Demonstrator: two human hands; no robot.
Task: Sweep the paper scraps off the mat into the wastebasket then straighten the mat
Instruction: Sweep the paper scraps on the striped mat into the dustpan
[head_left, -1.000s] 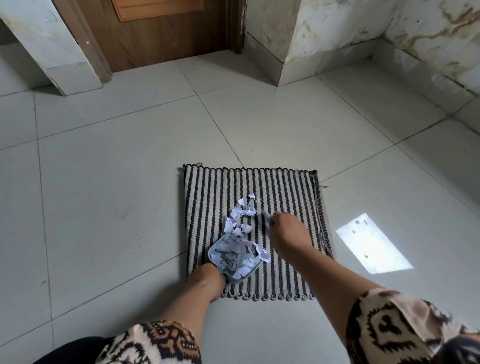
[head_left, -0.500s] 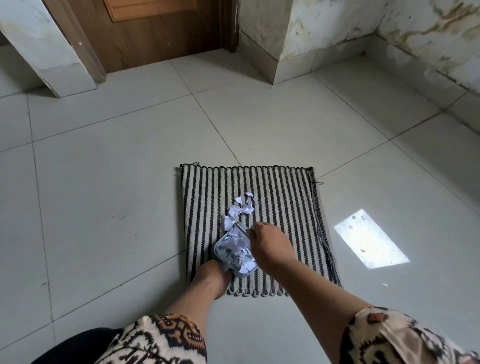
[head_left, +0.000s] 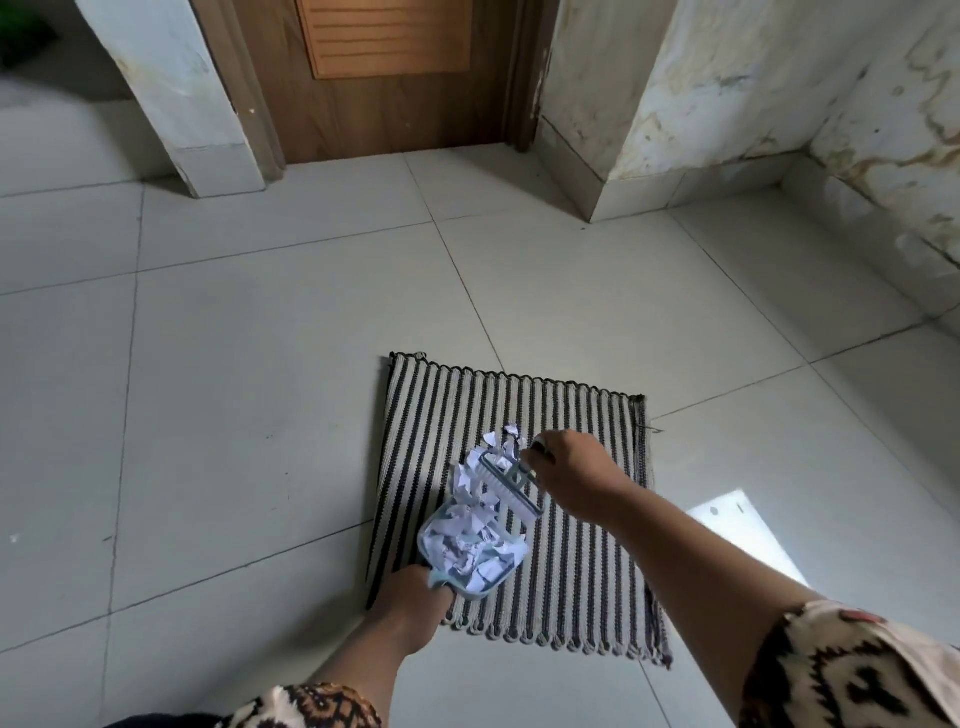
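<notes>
Black-and-cream striped woven cloth mat (head_left: 441, 405): ribbed, matt. Pale blue plastic dustpan (head_left: 425, 538), grey plastic hand brush (head_left: 511, 488): smooth. White paper scraps (head_left: 467, 540): crumpled. Grey floor tiles (head_left: 234, 389): glossy. Brown wooden door (head_left: 395, 114): grained.

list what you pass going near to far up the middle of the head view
left hand → dustpan → brush → loose scraps → bare mat → floor → door

The mat (head_left: 582, 530) is striped black and cream, the paper scraps (head_left: 470, 540) white, the dustpan (head_left: 506, 569) pale blue, the sleeves (head_left: 852, 670) brown-and-cream patterned.
</notes>
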